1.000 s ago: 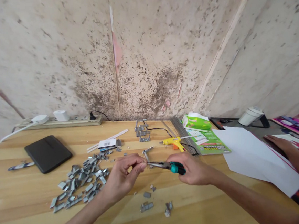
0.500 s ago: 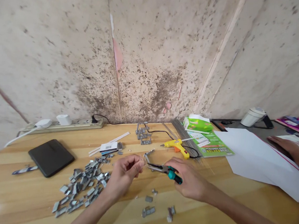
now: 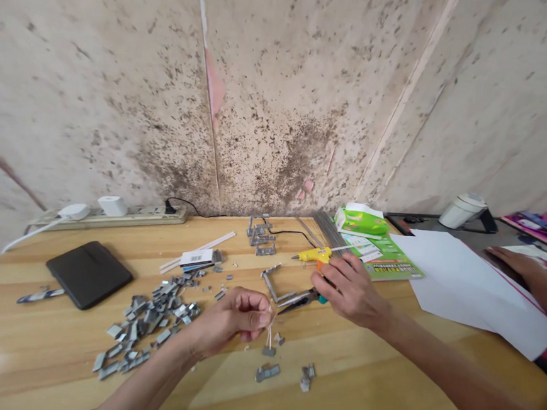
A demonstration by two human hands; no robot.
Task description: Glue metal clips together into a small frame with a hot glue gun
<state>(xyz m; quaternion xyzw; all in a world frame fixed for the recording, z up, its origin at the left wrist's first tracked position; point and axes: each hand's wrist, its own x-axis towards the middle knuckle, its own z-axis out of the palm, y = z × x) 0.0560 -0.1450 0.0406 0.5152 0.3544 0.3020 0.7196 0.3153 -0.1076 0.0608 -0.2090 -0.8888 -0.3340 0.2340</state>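
My left hand (image 3: 244, 316) is closed in a pinch on a thin, pale, looped strand (image 3: 269, 336), whose ends hang below the fingertips. My right hand (image 3: 349, 290) has its fingers curled over the handle of a yellow glue gun (image 3: 314, 254); the handle is mostly hidden. Just under that hand, long-nose pliers (image 3: 297, 300) with teal grips lie on the table. A bent grey metal-strip frame (image 3: 271, 286) lies beside the plier jaws. Near me are small grey pieces (image 3: 267, 373), with another small cluster (image 3: 307, 377) to their right.
A heap of grey metal pieces (image 3: 155, 316) spreads on the left, near a black tablet (image 3: 89, 274) and power strip (image 3: 125, 217). Grey assembled frames (image 3: 261, 235) stand at the back. White paper (image 3: 466, 289) and another person's hand (image 3: 517, 265) are on the right.
My right hand has let go of the pliers, which now lie on the table, and moved up to the glue gun. My left hand still pinches, now with the pale strand visible.
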